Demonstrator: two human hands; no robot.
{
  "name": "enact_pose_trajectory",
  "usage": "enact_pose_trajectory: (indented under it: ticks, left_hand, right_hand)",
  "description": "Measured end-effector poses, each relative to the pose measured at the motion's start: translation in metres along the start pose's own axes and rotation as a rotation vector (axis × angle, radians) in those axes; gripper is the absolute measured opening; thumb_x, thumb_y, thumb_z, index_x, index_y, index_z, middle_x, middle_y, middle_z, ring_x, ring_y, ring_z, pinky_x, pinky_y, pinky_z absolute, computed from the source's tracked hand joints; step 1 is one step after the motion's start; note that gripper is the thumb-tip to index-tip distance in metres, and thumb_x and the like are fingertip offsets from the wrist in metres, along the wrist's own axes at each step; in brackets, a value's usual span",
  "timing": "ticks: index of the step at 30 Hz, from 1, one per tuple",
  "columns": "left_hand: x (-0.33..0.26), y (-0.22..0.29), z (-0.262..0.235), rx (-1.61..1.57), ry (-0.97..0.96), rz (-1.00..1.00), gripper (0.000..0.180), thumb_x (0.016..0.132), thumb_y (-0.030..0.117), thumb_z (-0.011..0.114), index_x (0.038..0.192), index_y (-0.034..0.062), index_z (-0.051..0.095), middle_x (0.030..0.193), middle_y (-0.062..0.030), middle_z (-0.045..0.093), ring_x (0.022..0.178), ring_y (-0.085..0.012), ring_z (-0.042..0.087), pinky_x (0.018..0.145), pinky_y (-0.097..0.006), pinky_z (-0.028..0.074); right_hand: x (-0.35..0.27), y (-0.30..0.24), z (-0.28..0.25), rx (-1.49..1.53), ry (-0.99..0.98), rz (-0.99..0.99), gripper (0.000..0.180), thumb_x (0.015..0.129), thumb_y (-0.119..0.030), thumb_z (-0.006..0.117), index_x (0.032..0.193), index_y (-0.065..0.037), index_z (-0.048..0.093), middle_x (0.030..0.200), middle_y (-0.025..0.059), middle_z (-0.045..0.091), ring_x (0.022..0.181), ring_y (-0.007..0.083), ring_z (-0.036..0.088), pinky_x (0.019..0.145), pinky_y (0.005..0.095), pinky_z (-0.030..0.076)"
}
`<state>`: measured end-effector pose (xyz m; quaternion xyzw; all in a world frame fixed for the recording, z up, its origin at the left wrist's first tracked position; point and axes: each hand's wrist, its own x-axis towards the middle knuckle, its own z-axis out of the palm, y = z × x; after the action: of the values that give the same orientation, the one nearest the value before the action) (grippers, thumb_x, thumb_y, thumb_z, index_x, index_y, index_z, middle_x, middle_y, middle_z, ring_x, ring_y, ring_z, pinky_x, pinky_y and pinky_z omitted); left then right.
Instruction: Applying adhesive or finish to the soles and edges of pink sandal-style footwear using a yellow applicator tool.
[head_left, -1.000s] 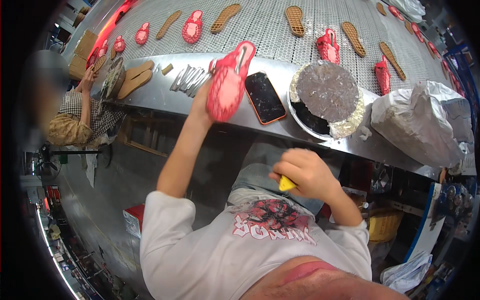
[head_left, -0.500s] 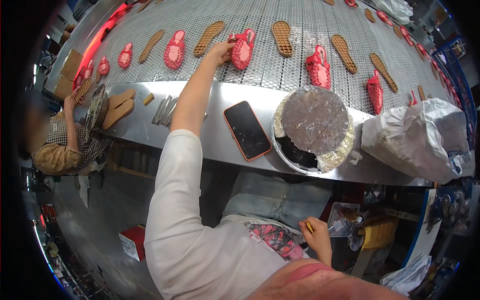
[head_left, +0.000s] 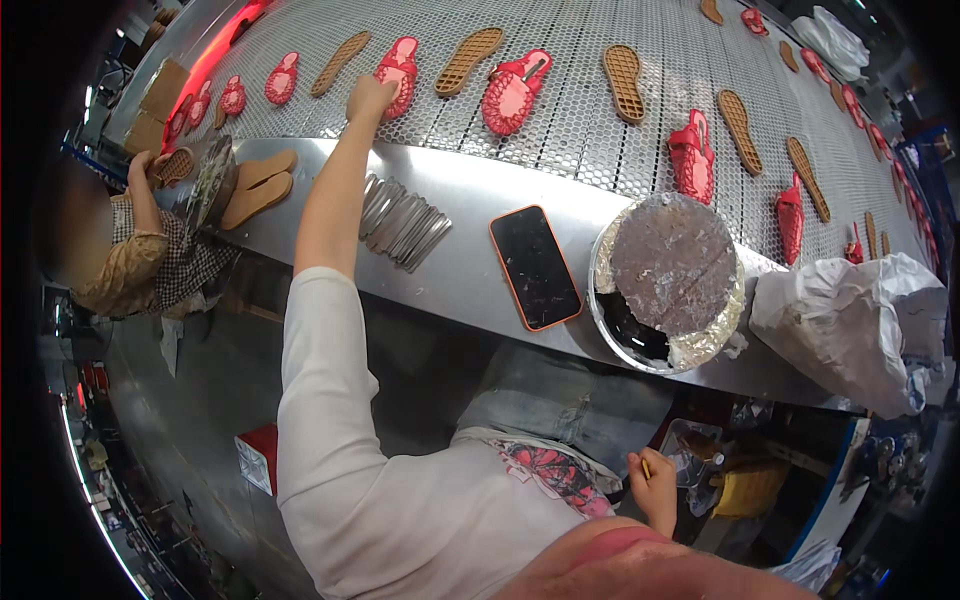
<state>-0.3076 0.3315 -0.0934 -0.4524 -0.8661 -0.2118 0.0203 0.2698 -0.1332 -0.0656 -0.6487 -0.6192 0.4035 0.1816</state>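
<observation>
On the mesh conveyor belt, my left hand (head_left: 370,98) reaches out and closes on the near left edge of a red woven shoe upper (head_left: 402,72). Its fingertips are partly hidden behind the hand. Beside it lie a brown sole (head_left: 470,60) and another red woven shoe upper (head_left: 516,92) with a strap. Low by my lap, my right hand (head_left: 652,490) is closed around a thin yellow stick-like handle (head_left: 645,467); the rest of that tool cannot be made out.
The metal ledge (head_left: 440,175) carries thin metal strips (head_left: 405,222), a phone (head_left: 536,268), a lidded tub (head_left: 665,265) and a white sack (head_left: 850,325). At left, a co-worker's hand (head_left: 143,172) holds a sole near tan insoles (head_left: 258,190). More soles and red uppers line the belt.
My left hand has let go of one red shoe upper and moved left to the neighbouring one. The whole view has shifted, uncovering more metal strips. My right hand keeps its yellow handle.
</observation>
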Motion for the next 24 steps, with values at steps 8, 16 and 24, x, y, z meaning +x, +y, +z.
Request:
enact_pose_trajectory:
  ticks: [8,16,24]
  left_hand:
    - [-0.053,-0.006,-0.026,-1.096,-0.119,-0.031,0.035,0.084,0.020,0.078,0.105,-0.0036,0.064,0.093,-0.0076,0.066,0.085,-0.0128,0.061,0.073,-0.026,0.049]
    - [-0.364,0.075,-0.155,-0.828,0.321,0.826,0.028,0.082,0.013,0.077,0.101,0.0024,0.060,0.084,-0.0098,0.059,0.070,-0.0246,0.058,0.064,-0.036,0.048]
    - [-0.430,0.076,-0.170,-0.822,-0.056,1.202,0.050,0.063,0.010,0.084,0.108,0.0034,0.064,0.090,-0.0091,0.059,0.079,-0.0256,0.058,0.070,-0.036,0.048]
  right_hand:
    - [0.022,-0.052,-0.011,0.138,-0.162,-0.316,0.014,0.086,-0.004,0.067,0.078,0.002,0.057,0.070,0.0158,0.057,0.061,0.0322,0.058,0.056,0.0362,0.044]
    - [0.096,-0.137,0.029,0.641,0.201,-0.539,0.079,0.075,-0.002,0.082,0.144,-0.001,0.044,0.133,0.0142,0.061,0.057,0.0029,0.034,0.051,0.0181,0.033]
    - [0.112,-0.115,0.042,1.189,-0.247,-0.339,0.087,0.069,-0.022,0.092,0.138,0.001,0.043,0.127,0.0082,0.059,0.112,0.0155,0.058,0.097,0.0320,0.047]
